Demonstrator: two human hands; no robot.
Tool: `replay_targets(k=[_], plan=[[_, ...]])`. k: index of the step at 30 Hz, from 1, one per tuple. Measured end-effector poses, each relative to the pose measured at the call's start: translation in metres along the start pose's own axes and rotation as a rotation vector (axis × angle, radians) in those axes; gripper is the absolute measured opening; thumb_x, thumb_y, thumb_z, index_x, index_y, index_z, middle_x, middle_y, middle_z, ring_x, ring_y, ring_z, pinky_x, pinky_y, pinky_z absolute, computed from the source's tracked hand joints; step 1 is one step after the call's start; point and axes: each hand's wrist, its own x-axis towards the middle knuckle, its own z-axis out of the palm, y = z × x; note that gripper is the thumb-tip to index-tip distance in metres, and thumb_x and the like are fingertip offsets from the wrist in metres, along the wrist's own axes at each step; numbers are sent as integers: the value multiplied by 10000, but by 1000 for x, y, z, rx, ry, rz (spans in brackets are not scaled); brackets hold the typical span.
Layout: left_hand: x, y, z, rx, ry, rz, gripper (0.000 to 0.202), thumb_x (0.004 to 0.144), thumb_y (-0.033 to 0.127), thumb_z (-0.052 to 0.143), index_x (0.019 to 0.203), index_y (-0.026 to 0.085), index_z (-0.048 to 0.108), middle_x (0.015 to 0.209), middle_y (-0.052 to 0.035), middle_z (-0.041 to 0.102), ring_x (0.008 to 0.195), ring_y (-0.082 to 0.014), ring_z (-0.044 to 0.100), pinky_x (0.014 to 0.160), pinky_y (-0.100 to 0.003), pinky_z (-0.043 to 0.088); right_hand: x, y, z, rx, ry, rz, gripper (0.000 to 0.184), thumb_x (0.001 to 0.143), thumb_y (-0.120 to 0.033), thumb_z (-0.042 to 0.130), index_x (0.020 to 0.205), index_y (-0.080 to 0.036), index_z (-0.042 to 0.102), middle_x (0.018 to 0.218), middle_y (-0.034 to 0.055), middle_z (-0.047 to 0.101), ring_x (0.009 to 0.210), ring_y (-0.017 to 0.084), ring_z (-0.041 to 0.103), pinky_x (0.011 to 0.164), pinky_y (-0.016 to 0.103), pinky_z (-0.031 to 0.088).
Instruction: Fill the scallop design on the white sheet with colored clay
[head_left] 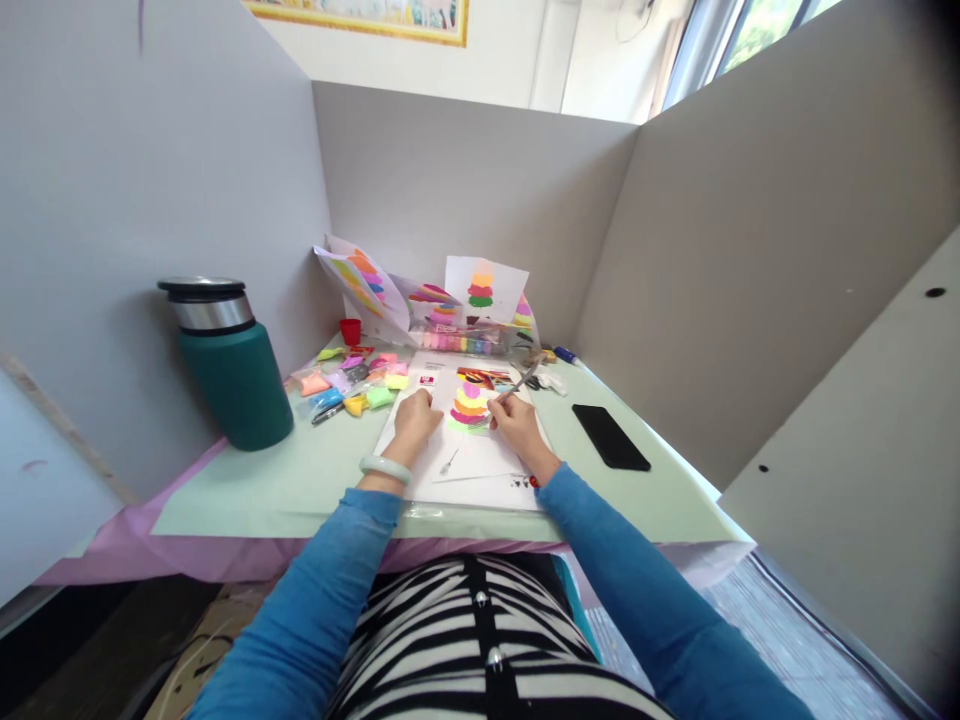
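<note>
A white sheet (480,462) lies on the pale green mat in front of me, with a stack of coloured clay layers (470,405) on it. My left hand (415,420) rests on the sheet just left of the clay, fingers curled. My right hand (517,425) is closed on a thin grey tool (517,385) whose tip meets the right edge of the clay layers. A pale bangle (385,468) circles my left wrist. A second small tool (450,462) lies on the sheet between my hands.
A green flask (229,365) stands at the left. Several small clay packets (352,385) and a red cup (350,331) lie behind my left hand. A clay box (461,340) and propped pictures (484,288) stand at the back. A black phone (610,436) lies right. Grey partition walls enclose the desk.
</note>
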Motion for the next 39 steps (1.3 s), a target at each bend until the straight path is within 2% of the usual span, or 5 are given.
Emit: replay_targets(k=[12,15,19,30,39], plan=[[-13,14,-9,207,10,-7,532,722,220,637,1234,145,512,1206,-169,583,1138,-296,536,857,-339,435,1,0,2,12,-51,84,183,799,-350,537,685,-211,575,508,-31,614,565,151,584,630,244,407],[-15,15,-9,293,31,102,434,754,191,606,1187,168,581,1240,-143,556,1190,-292,474,927,-353,408,3,2,3,-9,-42,106,183,802,-342,525,684,-211,574,502,-29,616,570,154,586,633,247,404],[-13,13,-6,332,-120,172,268,830,155,494,1014,192,686,1126,-126,623,1109,-275,520,897,-361,422,4,3,1,-27,-3,138,186,796,-346,523,679,-212,581,494,-28,607,567,158,580,613,248,395],[-10,8,-1,348,-138,203,259,823,158,497,967,199,709,1100,-137,616,1082,-284,528,844,-356,437,3,3,4,43,-16,58,199,801,-367,522,688,-214,579,518,-32,605,560,147,572,605,234,399],[-9,8,0,357,-140,205,265,820,161,497,978,198,706,1107,-140,611,1078,-286,526,837,-360,442,6,3,0,-54,19,188,177,790,-325,510,674,-215,585,506,-23,609,576,161,577,610,251,387]])
